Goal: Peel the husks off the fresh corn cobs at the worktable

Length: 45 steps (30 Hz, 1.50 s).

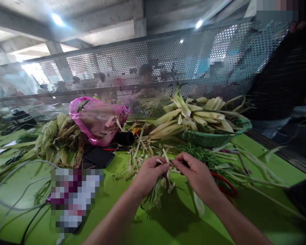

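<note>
Above the front of the green table, my two hands meet close together. My left hand (153, 172) is closed in a pinch on pale corn husk strips (165, 155); thin ends hang below its fingers. Thumb and forefinger of my right hand (195, 172) are pinched at the same strips, from the other side. Exactly where the right fingertips grip is too small to make out. A loose pale husk piece (199, 204) shows below my right hand. Shredded husk strips (140, 153) lie just beyond my left hand, and thin green strands (200, 153) beyond my right.
Husks (201, 114) overflow a green basket (209, 139) at the back right. A pink plastic bag (99, 117), more husks (53, 139), a black phone (99, 156), scissors (14, 157) and cables (22, 207) occupy the left. A red loop (231, 190) lies by my right wrist. A person (277, 78) stands at right.
</note>
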Each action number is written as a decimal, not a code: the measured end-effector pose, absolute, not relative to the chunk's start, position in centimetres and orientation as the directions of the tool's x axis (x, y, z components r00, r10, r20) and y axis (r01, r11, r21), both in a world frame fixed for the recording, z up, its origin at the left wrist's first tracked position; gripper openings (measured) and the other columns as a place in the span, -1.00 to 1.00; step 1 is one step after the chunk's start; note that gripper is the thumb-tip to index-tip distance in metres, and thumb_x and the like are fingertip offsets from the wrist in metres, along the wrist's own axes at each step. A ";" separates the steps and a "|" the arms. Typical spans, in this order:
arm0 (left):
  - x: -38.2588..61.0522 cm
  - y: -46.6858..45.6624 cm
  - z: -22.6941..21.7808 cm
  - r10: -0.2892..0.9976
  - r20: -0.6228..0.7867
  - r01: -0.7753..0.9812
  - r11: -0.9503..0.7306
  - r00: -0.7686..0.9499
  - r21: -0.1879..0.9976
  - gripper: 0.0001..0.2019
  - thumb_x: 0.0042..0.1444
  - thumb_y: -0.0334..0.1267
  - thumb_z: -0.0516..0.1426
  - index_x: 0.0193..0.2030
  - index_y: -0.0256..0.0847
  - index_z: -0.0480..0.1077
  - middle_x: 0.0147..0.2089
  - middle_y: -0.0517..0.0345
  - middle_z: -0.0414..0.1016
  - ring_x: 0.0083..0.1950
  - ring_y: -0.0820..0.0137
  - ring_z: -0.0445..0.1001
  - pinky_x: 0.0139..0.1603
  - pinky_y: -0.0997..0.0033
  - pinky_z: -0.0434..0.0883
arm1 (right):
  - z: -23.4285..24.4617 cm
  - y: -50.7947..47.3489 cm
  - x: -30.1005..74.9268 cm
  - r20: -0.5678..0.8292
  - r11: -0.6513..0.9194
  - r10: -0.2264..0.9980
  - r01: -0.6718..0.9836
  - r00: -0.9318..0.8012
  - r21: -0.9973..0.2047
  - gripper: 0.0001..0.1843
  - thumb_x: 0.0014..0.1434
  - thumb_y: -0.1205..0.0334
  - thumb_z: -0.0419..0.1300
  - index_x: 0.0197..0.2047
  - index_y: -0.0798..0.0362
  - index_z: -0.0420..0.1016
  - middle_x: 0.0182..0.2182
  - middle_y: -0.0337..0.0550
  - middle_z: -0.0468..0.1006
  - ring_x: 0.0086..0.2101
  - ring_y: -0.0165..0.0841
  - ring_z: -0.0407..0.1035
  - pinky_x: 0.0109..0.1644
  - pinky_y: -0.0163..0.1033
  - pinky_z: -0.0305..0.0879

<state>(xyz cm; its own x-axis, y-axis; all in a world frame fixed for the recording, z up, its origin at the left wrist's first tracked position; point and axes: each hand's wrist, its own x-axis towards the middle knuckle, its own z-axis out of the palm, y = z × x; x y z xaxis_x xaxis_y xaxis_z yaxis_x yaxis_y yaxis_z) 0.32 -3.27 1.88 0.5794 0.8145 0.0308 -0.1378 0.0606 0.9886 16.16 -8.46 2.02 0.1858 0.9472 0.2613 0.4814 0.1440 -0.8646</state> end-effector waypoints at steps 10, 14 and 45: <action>0.3 -3.2 1.6 0.721 0.113 -0.076 -0.084 0.683 0.994 -0.61 0.10 0.06 0.14 -0.43 -0.30 0.39 -0.51 0.27 0.15 -0.45 0.53 0.05 -0.39 0.47 0.03 | 2.6 -8.4 15.9 0.282 0.234 0.949 0.282 0.142 -0.930 -0.76 0.13 0.02 0.26 -0.30 0.04 0.48 -0.33 -0.14 0.47 -0.26 -0.27 0.37 -0.18 -0.22 0.37; 0.3 -3.4 1.9 0.715 0.121 -0.112 -0.059 0.688 0.992 -0.62 0.07 0.04 0.18 -0.45 -0.29 0.34 -0.50 0.26 0.18 -0.42 0.53 0.09 -0.36 0.47 0.07 | 2.1 -8.6 15.6 0.260 0.208 0.932 0.217 0.251 -0.954 -0.71 0.12 -0.01 0.27 -0.39 0.05 0.42 -0.43 -0.21 0.41 -0.37 -0.34 0.31 -0.28 -0.27 0.33; 0.7 -3.1 1.7 0.908 -0.035 -0.343 0.192 0.417 0.920 -0.60 -0.20 -0.02 0.36 -0.39 -0.31 0.40 -0.45 0.21 0.36 -0.43 0.52 0.30 -0.31 0.47 0.27 | 2.1 -8.8 14.0 0.217 0.132 0.957 0.381 0.189 -0.915 -0.69 0.07 -0.01 0.27 -0.37 0.03 0.32 -0.51 -0.26 0.38 -0.47 -0.38 0.28 -0.43 -0.31 0.23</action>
<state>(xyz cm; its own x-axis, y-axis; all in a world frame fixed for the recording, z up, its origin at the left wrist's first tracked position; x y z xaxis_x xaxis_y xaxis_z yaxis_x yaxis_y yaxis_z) 0.74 -3.06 1.70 0.4173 0.9081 -0.0346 -0.3425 0.1924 0.9196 13.99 -8.76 2.06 0.1895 0.9575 0.2175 0.3812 0.1324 -0.9150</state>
